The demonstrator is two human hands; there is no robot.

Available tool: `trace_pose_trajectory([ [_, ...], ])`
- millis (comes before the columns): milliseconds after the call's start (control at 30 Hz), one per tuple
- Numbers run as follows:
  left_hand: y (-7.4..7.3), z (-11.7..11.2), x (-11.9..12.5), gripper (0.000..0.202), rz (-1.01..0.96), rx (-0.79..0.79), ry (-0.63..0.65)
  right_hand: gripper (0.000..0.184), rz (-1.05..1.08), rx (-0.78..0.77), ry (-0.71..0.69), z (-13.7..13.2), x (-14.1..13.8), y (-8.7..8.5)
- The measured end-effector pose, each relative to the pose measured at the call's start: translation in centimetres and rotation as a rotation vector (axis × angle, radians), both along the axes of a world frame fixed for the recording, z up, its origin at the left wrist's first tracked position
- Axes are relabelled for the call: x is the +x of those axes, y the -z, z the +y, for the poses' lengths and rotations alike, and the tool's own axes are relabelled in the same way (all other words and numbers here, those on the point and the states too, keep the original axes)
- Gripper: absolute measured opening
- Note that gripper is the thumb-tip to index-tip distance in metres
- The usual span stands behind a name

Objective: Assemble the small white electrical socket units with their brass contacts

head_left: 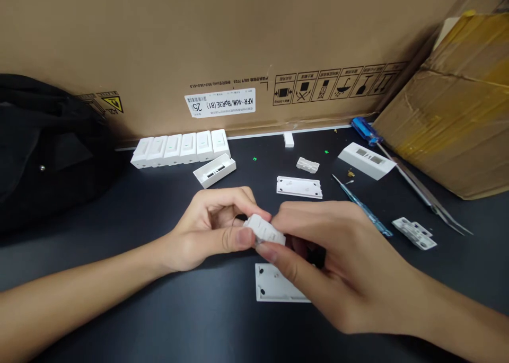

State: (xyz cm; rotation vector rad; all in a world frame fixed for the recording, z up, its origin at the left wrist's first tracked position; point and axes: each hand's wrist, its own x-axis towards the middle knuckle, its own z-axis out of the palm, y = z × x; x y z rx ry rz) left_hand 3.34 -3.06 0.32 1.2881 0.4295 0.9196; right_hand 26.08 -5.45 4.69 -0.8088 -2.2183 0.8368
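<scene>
Between my two hands is a small white plastic switch part (265, 229) with ridges on its upper face. My left hand (217, 222) pinches its left end between thumb and fingers. On the other end, the thumb and forefinger of my right hand (318, 251) press against the part. A thin dark loop, perhaps a wire, shows by the left fingers; its kind I cannot make out. Below the hands lies a white rectangular plate (278, 283), partly covered by my right hand. A second white plate (299, 187) lies just beyond them.
Several white switches (181, 148) stand in a row at the back left, with an open white housing (214, 170) before them. To the right lie a screwdriver (361, 204), tweezers (425, 196), a blue-handled tool (366, 131) and a white cover (366, 160). Cardboard boxes (238, 34) border the back.
</scene>
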Motion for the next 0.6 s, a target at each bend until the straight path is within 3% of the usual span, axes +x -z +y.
trace_pose_trajectory([
  [233, 0.6, -0.3, 1.3, 0.036, -0.089, 0.064, -0.172, 0.046, 0.08, -0.027, 0.117, 0.4, -0.2, 0.3],
  [433, 0.3, -0.8, 1.7, 0.023, -0.103, -0.187, -0.035, 0.04, 0.085, 0.085, 0.126, 0.1, -0.5, 0.3],
  [600, 0.4, -0.8, 1.4, 0.028, -0.032, -0.192, -0.039, 0.04, 0.031, 0.087, 0.09, 0.2, -0.5, 0.1],
])
